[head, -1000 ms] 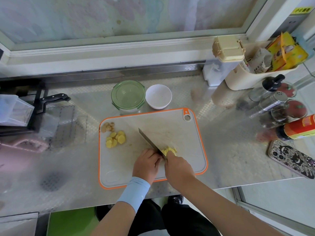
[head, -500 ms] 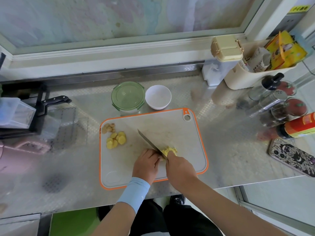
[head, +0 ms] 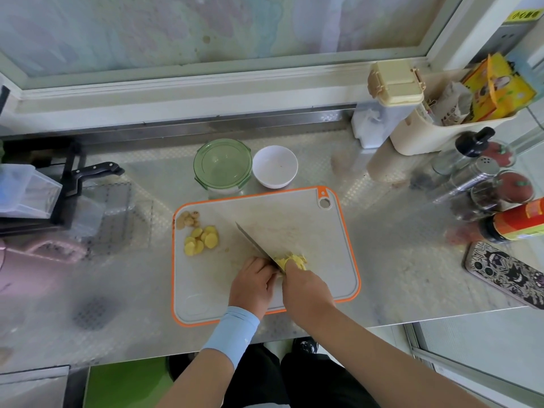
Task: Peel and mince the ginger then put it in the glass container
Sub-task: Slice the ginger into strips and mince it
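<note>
Under the right hand lies a matt, scuffed plastic cutting board on the shiny, embossed metal tabletop. Ahead of the hand, the knife blade is smooth metal; the left sleeve is matt cloth.

**Ginger heaped, container lidded**

Your pale yellow ginger heap lies mid-board, against the slanted blade of the knife in your right hand, which partly covers it. Round slices cluster near the board's left edge, with brownish bits just behind them. The round glass container stands upright just behind the board, its green lid on.
</note>
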Demonstrator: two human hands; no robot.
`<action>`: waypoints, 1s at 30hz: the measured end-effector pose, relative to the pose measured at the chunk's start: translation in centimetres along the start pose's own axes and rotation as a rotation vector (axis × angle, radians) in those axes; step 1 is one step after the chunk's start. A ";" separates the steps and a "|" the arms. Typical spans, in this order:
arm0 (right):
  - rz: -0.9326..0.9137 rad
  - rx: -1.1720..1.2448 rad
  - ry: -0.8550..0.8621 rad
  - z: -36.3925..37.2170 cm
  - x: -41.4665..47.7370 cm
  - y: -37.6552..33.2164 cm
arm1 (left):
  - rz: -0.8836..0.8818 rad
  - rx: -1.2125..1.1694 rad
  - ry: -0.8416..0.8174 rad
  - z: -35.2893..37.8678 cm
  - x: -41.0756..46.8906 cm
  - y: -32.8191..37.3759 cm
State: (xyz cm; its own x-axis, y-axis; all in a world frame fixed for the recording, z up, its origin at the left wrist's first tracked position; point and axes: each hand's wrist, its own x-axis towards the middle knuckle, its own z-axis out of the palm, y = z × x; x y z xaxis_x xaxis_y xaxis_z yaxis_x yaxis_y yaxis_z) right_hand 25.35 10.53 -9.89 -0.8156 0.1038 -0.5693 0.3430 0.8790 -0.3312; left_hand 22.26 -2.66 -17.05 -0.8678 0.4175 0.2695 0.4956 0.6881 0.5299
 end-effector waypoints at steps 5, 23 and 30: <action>-0.016 0.020 0.009 -0.2 0.4 -0.2 | -0.020 -0.005 -0.001 0.0 -0.2 -0.1; -0.001 -0.022 0.010 -0.1 0.2 0.1 | -0.030 -0.016 0.010 0.2 -0.1 -0.1; -0.021 0.020 0.020 -0.3 0.9 -1.0 | -0.037 0.019 -0.007 -0.3 -0.1 0.0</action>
State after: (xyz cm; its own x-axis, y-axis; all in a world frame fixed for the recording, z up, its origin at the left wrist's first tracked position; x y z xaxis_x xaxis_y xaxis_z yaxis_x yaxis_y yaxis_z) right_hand 24.10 9.95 -9.86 -0.8316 0.0950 -0.5472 0.3348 0.8718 -0.3576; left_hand 22.29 -2.89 -16.83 -0.8855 0.3955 0.2439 0.4635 0.7145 0.5241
